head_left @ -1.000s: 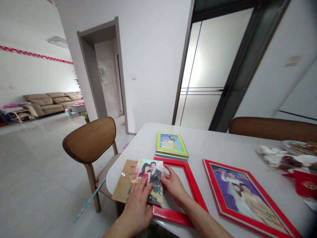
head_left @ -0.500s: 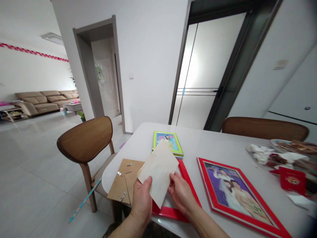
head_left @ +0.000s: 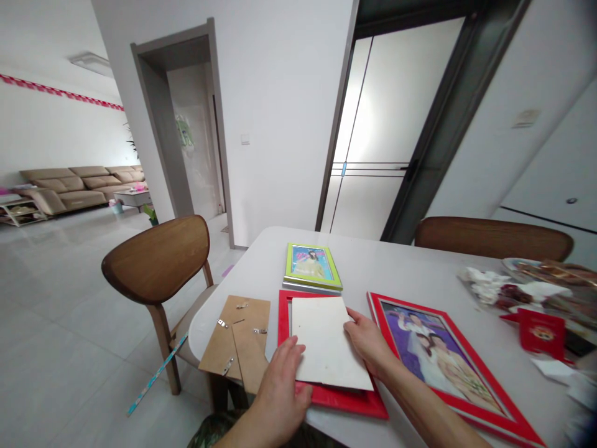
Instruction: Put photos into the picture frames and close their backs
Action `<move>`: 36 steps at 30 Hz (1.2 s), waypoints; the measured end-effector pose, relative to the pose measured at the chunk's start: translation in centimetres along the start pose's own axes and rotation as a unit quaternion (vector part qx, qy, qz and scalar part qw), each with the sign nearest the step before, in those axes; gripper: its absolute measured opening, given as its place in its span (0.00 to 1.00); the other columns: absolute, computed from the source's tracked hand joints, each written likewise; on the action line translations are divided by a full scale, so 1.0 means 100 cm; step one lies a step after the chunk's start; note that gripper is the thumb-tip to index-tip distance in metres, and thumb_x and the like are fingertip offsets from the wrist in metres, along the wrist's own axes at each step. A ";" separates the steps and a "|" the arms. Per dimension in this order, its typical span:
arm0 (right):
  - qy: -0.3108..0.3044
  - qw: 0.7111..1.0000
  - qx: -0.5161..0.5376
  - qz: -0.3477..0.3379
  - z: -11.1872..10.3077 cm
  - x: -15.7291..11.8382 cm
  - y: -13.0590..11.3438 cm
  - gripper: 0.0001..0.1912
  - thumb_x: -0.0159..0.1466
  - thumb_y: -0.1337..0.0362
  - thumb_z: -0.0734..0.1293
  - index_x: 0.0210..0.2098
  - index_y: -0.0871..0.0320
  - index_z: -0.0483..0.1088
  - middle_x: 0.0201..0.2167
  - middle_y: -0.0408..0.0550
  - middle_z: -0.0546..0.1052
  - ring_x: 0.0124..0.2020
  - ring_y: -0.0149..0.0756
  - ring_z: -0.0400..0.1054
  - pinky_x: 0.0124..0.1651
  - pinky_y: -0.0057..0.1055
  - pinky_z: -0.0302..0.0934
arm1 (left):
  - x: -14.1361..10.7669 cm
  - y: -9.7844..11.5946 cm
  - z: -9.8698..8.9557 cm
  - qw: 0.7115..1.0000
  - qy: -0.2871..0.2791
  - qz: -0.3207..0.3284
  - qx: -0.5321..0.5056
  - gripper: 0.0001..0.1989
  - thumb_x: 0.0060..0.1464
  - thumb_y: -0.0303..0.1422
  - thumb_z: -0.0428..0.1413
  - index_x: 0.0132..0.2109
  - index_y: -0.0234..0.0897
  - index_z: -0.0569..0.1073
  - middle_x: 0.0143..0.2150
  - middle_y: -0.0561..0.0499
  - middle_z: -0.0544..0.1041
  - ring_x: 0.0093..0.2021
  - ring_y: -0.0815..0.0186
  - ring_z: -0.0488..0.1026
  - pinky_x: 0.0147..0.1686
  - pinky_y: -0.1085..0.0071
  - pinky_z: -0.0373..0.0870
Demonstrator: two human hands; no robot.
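White sheets [head_left: 329, 342] lie over a red frame [head_left: 340, 403] at the table's near edge, covering most of its middle. My left hand [head_left: 285, 379] rests at the lower left edge of the sheets with its fingers apart. On the right edge, my right hand [head_left: 366, 336] pinches the sheets between thumb and fingers. Left of the frame is a brown backing board [head_left: 217, 351] with metal clips and a stand flap. A second red frame [head_left: 461, 367] with a couple's photo lies to the right. Behind the sheets sits a green frame [head_left: 312, 266] with a photo.
Crumpled paper [head_left: 482, 287], a plate and a red packet [head_left: 541, 335] lie on the table's right side. One wooden chair [head_left: 161, 267] stands at the left, another [head_left: 494, 238] behind the table.
The white sheets have gone from being held up and tilted to lying over the red frame. My left hand has opened and moved lower right; my right hand has moved to the right.
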State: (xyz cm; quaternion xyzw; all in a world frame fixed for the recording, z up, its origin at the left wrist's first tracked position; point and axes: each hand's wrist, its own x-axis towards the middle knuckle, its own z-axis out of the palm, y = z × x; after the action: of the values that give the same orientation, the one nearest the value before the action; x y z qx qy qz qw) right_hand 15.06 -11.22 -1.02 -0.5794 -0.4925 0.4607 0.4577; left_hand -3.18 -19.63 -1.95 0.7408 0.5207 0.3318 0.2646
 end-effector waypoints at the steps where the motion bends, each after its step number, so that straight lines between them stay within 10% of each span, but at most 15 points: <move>1: 0.002 0.999 -0.036 -0.017 0.003 0.002 0.002 0.27 0.48 0.71 0.54 0.48 0.63 0.62 0.29 0.48 0.76 0.25 0.34 0.69 0.24 0.25 0.59 | -0.001 -0.001 0.000 1.000 -0.009 0.011 0.012 0.27 0.41 0.24 0.49 0.53 0.28 0.61 0.57 0.41 0.57 0.57 0.59 0.52 0.56 0.61 0.50; 6: 0.013 0.949 -0.298 -0.101 0.005 0.008 -0.002 0.21 0.52 0.69 0.52 0.43 0.62 0.65 0.30 0.49 0.75 0.31 0.35 0.68 0.32 0.26 0.58 | -0.002 -0.003 -0.004 0.998 -0.043 0.033 0.042 0.26 0.44 0.27 0.49 0.53 0.29 0.61 0.55 0.40 0.61 0.56 0.57 0.55 0.56 0.58 0.49; 18: 0.052 0.837 -0.531 -0.120 0.005 -0.003 -0.004 0.18 0.56 0.61 0.55 0.44 0.62 0.62 0.35 0.54 0.68 0.33 0.39 0.64 0.30 0.30 0.52 | -0.020 -0.025 -0.040 0.993 -0.054 0.046 0.096 0.28 0.44 0.29 0.52 0.55 0.35 0.57 0.58 0.43 0.56 0.58 0.60 0.51 0.56 0.60 0.50; 23: -0.047 0.872 -0.438 -0.212 0.042 -0.035 -0.020 0.19 0.58 0.62 0.55 0.48 0.59 0.60 0.41 0.52 0.66 0.37 0.35 0.63 0.36 0.29 0.54 | -0.035 -0.081 -0.090 0.972 0.019 -0.048 0.231 0.31 0.37 0.25 0.55 0.53 0.35 0.62 0.57 0.41 0.58 0.57 0.53 0.52 0.54 0.51 0.48; 30: -0.147 0.832 -0.437 -0.307 0.133 -0.077 -0.031 0.23 0.47 0.55 0.66 0.41 0.56 0.64 0.37 0.51 0.68 0.40 0.44 0.59 0.44 0.41 0.50 | -0.038 -0.107 -0.112 0.956 0.052 -0.005 0.288 0.19 0.42 0.25 0.55 0.44 0.36 0.70 0.50 0.42 0.68 0.49 0.58 0.65 0.47 0.61 0.64; 36: -0.138 0.878 -0.348 -0.299 0.110 -0.074 -0.042 0.28 0.45 0.66 0.64 0.47 0.55 0.61 0.41 0.51 0.65 0.42 0.40 0.57 0.45 0.35 0.53 | -0.039 -0.077 -0.111 0.955 0.137 0.078 0.253 0.16 0.45 0.32 0.55 0.44 0.38 0.69 0.47 0.43 0.70 0.46 0.58 0.68 0.45 0.61 0.67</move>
State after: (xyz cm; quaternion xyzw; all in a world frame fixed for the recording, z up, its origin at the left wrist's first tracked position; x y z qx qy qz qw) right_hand 2.89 -17.35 2.02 -0.4567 -0.8293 0.1759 0.2698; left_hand -17.18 -20.39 -1.39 0.7692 0.5595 0.3070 -0.0320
